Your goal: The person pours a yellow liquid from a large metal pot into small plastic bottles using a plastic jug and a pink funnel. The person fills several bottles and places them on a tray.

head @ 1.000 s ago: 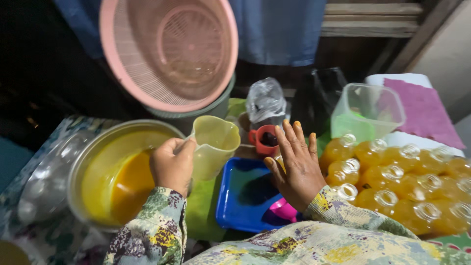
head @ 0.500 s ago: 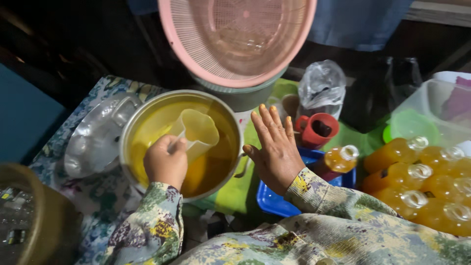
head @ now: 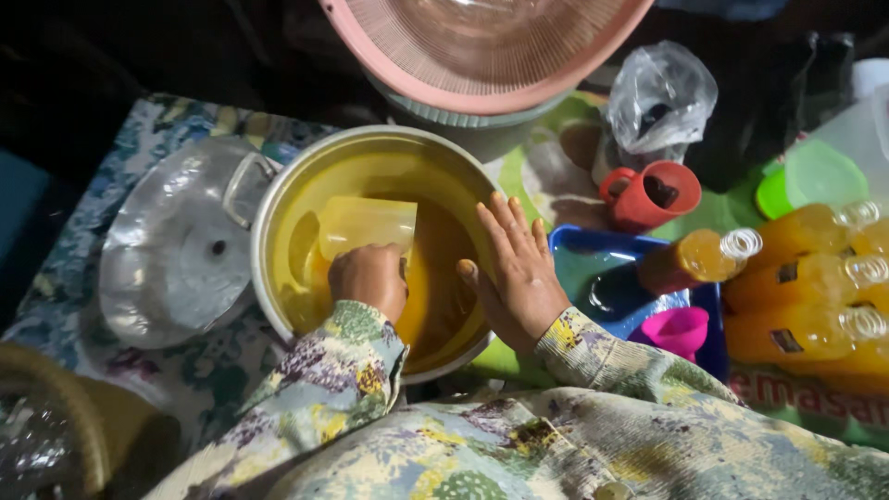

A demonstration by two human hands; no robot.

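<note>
The yellow plastic jug (head: 366, 225) lies tipped inside the big metal pot (head: 278, 199), its mouth dipped toward the orange-yellow liquid (head: 440, 278) that fills the pot's bottom. The left hand (head: 369, 281) is closed around the jug's handle end, knuckles up, inside the pot. The right hand (head: 519, 273) is open with fingers spread and straight, its palm resting on the pot's right rim; it holds nothing.

The pot stands on a flowered cloth (head: 148, 130) that covers the surface below. Just left of the pot, touching its side handle, lies a shiny metal lid (head: 171, 250). Beyond the pot, a pink plastic basket (head: 482, 46) sits on a grey-green tub (head: 472, 130) whose rim shows under it.

Right of the pot is a blue tray (head: 583, 255) with a pink funnel (head: 679, 331) at its near right corner. A filled bottle (head: 699, 259) of orange drink lies across the tray's far right edge, and more filled bottles (head: 806, 306) lie side by side just beyond it. Behind the tray stands a red cup (head: 653, 196), and behind that a clear plastic bag (head: 659, 93). A green lid (head: 810, 176) is near the far right edge.
</note>
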